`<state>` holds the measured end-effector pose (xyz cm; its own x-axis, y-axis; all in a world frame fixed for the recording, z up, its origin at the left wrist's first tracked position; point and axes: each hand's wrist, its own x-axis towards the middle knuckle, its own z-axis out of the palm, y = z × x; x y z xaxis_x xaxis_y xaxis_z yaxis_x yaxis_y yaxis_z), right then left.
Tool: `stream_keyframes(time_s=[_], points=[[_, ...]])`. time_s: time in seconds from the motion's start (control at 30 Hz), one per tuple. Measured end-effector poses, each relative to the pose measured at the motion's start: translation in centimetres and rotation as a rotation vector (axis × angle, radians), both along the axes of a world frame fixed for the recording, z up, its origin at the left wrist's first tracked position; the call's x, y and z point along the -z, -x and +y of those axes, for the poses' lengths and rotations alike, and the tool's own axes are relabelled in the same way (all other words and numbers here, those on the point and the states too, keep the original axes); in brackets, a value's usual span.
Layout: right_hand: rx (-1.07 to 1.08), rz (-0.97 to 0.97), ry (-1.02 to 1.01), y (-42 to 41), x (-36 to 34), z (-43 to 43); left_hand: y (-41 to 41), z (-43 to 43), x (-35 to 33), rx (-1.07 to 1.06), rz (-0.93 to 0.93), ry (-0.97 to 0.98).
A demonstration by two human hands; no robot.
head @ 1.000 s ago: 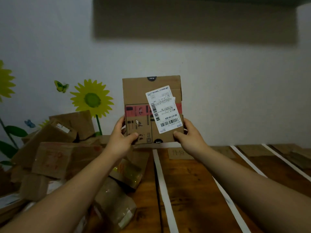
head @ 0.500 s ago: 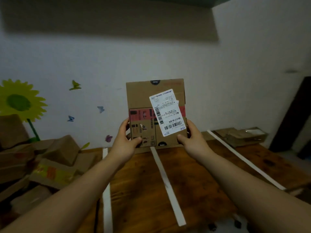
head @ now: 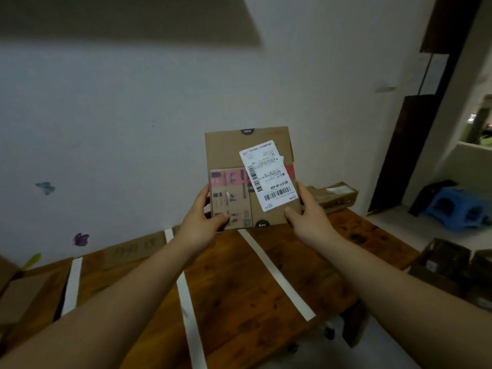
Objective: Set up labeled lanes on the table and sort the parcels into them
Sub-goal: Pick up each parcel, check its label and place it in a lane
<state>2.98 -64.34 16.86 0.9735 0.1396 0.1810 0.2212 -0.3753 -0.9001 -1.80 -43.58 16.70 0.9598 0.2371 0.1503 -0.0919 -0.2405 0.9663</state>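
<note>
Both hands hold one parcel (head: 247, 161) upright in the air, above the far part of the table (head: 234, 294) and clear of it, with its printed front facing the camera. The left hand (head: 202, 222) grips the lower left edge, thumb laid across the front. The right hand (head: 308, 217) grips the lower right corner, thumb just under the white label (head: 269, 174) (stuck on at a tilt, barcode near its lower end). On the wood, white tape marks the lanes: a left strip (head: 72, 286), a middle strip (head: 190, 315) passing under the left forearm, and a right strip (head: 277, 272) between the arms. A cardboard sign (head: 133, 250) with unreadable handwriting lies by the wall between the left and middle strips. A box (head: 338, 198) rests at the table's far right end. A blue stool (head: 458, 209) stands on the floor beyond.
</note>
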Motion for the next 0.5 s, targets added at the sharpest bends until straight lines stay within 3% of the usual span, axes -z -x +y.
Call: stream_keyframes(time_s=[0.5], points=[[-0.011,0.223,0.209,-18.7,7.6,-2.1,-18.3,-2.5,9.4,0.034,0.325,0.137]])
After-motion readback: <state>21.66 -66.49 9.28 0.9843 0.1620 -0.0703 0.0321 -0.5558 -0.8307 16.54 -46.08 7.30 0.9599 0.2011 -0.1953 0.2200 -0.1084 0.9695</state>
